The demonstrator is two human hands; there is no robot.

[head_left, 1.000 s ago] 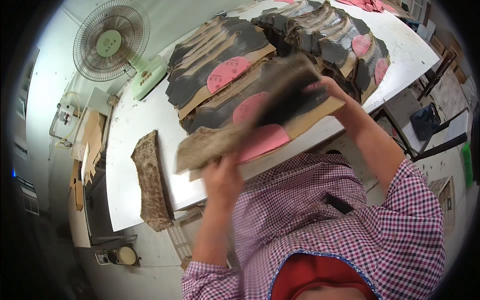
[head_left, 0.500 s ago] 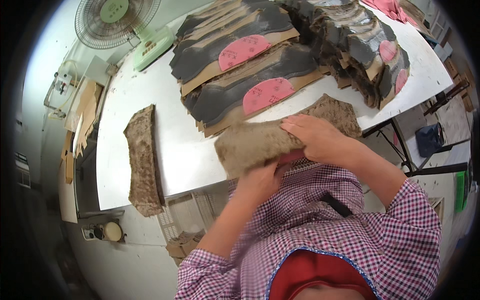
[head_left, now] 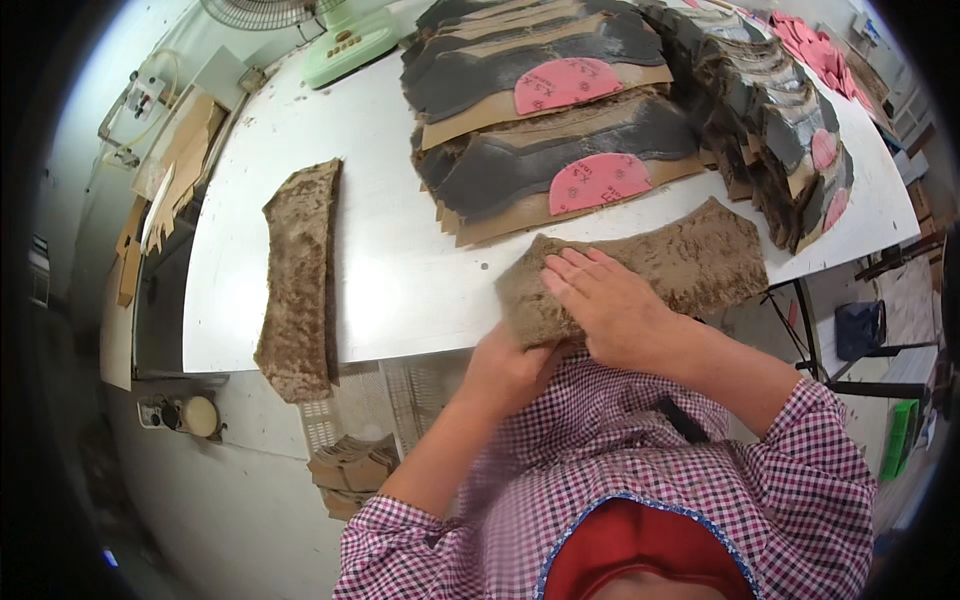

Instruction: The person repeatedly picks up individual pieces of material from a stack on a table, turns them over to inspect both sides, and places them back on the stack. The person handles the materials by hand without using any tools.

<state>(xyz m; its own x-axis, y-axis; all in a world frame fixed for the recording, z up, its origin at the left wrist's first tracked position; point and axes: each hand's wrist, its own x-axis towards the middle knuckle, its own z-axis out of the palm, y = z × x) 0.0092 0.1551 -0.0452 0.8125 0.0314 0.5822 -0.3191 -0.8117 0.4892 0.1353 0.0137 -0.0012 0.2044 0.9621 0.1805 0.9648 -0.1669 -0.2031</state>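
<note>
A brown plush fabric piece (head_left: pixel 690 262) lies along the near edge of the white table, pile side up. My right hand (head_left: pixel 618 312) rests flat on its left part, fingers stretched out together and pointing left. At the piece's near left edge, my left hand (head_left: pixel 508 372) is closed on the border; its fingertips are hidden under the fabric. Another brown plush piece (head_left: pixel 302 270) lies to the left, its lower end hanging past the table edge. Beyond my hands are layered pieces (head_left: pixel 570 130) with dark grey coating, tan borders and pink half-round patches (head_left: pixel 600 183).
More layered plush pieces (head_left: pixel 790 110) are heaped at the right of the white table (head_left: pixel 400 290). A green fan base (head_left: pixel 350 48) stands at the back left. Below the front edge sit folded brown pieces (head_left: pixel 352 468). Pink cloth (head_left: pixel 815 50) lies at the far right.
The view has shifted, so the fan and table sit higher. The plush piece's left part now lies flatter, and my right hand has moved onto it, toward its left end.
</note>
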